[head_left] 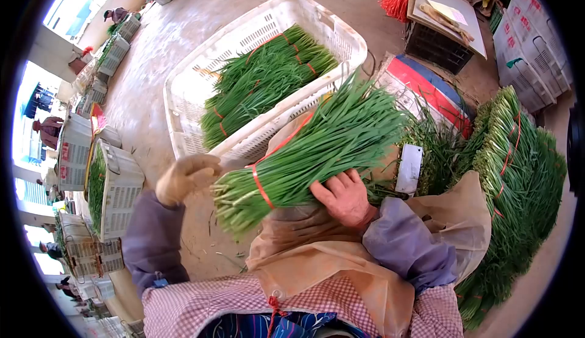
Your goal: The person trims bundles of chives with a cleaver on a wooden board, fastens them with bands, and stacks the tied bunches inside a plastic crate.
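Observation:
A large bundle of long green leafy stalks (317, 149) lies across the lap, with a red band round its pale cut ends at the left. Bare and at the bundle's lower side, my right hand (346, 198) has its fingers wrapped over the leaves. My left hand (187, 176), in a tan glove, is just left of the cut ends, apart from them; it is blurred, and its finger positions are unclear. Beyond the bundle, a white plastic crate (172, 103) holds several banded green bundles (268, 76).
A tall pile of banded stalks (518, 173) stands at the right, near a metal-coloured plate (409, 169) and loose leaves. Behind are a board-topped box (439, 39), red bands (396, 1) and stacked white crates (530, 52). More crates (122, 192) and several people line the left.

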A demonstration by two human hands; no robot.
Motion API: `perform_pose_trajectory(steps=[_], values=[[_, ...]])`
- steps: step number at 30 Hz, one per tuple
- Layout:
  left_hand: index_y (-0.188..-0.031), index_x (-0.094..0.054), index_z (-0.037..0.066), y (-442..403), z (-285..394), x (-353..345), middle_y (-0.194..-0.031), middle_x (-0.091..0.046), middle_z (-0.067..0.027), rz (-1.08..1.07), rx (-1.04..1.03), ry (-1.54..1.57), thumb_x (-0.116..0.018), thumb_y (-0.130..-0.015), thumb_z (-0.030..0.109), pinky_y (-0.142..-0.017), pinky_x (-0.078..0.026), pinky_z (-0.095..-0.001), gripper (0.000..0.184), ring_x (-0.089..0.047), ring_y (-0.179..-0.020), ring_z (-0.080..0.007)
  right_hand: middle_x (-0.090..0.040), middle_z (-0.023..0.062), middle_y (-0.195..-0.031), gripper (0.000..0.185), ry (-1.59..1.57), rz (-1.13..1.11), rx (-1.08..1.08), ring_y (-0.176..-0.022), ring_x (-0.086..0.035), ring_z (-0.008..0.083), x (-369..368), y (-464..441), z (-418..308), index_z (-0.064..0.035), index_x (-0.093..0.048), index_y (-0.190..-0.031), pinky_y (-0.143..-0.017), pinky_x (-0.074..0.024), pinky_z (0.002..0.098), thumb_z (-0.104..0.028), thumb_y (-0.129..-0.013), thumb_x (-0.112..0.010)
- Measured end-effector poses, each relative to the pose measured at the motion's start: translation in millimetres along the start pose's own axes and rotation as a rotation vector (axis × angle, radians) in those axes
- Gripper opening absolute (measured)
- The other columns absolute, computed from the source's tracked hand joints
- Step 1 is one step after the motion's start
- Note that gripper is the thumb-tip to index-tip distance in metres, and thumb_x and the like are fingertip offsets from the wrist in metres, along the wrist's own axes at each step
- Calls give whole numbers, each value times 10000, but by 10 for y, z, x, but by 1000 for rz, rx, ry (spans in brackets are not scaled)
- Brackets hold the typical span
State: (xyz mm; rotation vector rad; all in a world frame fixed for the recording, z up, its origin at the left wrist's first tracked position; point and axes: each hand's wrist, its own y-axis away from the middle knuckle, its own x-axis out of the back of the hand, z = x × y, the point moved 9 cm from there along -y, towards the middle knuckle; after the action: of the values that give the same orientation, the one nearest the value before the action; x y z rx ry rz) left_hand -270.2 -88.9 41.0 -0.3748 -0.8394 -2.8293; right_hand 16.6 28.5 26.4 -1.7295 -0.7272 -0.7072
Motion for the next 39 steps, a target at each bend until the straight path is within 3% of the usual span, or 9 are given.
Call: perform_pose_trajectory(steps=[5, 8, 11, 13, 16, 21, 27, 35, 39], values=[[-1456, -334, -22, -339, 1215, -816, -1401, -493, -202, -246, -276, -805, -793, -797, 297, -1063, -387, -389, 864, -473, -1298, -267, -594, 51, -1063, 481, 52, 26, 83, -961, -585, 249, 109, -94, -205, -228, -577, -1257, -900, -436, 459, -182, -779, -549], [-1495, -208, -42, -631, 1595, -1449, -1447, -418, -216, -254, -669, -598, -830, -748, 354, -1103, -315, -363, 1050, -401, -1339, -256, -590, 57, -1091, 451, 55, 4, -32, -933, -604, 254, 103, -45, -42, -232, -576, -1245, -843, -455, 430, -167, -800, -545], [-1502, -174, -41, -931, 1511, -1588, -1432, -422, -197, -175, -675, -453, -835, -736, 385, -1110, -288, -344, 1098, -393, -1328, -244, -603, 52, -1001, 483, 298, -266, -269, -830, -616, 208, -53, 253, 427, -211, -557, -1262, -649, -471, 367, -117, -788, -560], [-1489, -210, -37, -1035, 1400, -1588, -1396, -456, -188, -144, -615, -292, -837, -728, 400, -1096, -306, -342, 1078, -421, -1296, -243, -604, 115, -784, 531, 151, -8, -538, -623, -606, 294, 227, 585, 1008, -139, -545, -1284, -525, -474, 422, -24, -767, -585], [-1461, -286, -35, -1032, 1309, -1569, -1335, -513, -185, -122, -571, -102, -840, -720, 408, -1071, -347, -346, 1026, -473, -1243, -244, -672, 149, -777, 310, 154, 146, -860, -690, -655, 328, 640, 1329, 1845, -68, -655, -1106, -586, -514, 396, 2, -806, -628], [-1452, -298, -42, -1010, 1296, -1565, -1341, -515, -165, -171, -486, -103, -828, -729, 433, -1082, -331, -340, 1015, -466, -1250, -233, -624, -2, -743, 135, -571, 693, -1211, -585, -471, 31, 1253, 1800, 2212, 2, -666, -997, -524, -383, 201, -74, -900, -610], [-1461, -291, -37, -1061, 1192, -1618, -1355, -505, -147, -244, -430, -5, -789, -792, 409, -1082, -325, -327, 945, -455, -1255, -217, -635, -12, -748, 185, -938, 238, -1079, -592, -454, 10, 898, 1107, 1311, -43, -682, -896, -521, -374, 188, -168, -955, -559], [-1474, -262, -40, -885, 1338, -1619, -1359, -504, -142, -202, -463, -44, -802, -789, 332, -1086, -314, -324, 948, -454, -1254, -208, -462, 165, -649, 269, -870, -97, -798, -582, -457, 286, 15, 805, 633, 19, -539, -764, -582, -420, 415, -193, -910, -618], [-1424, -322, -55, -849, 1171, -1588, -1264, -569, -142, -181, -429, -147, -822, -772, 304, -1030, -392, -336, 897, -535, -1158, -212, -469, 1, -620, 312, -1062, 138, -959, -569, -420, 94, 25, 923, 709, -32, -484, -689, -508, -363, 279, -155, -963, -570]])
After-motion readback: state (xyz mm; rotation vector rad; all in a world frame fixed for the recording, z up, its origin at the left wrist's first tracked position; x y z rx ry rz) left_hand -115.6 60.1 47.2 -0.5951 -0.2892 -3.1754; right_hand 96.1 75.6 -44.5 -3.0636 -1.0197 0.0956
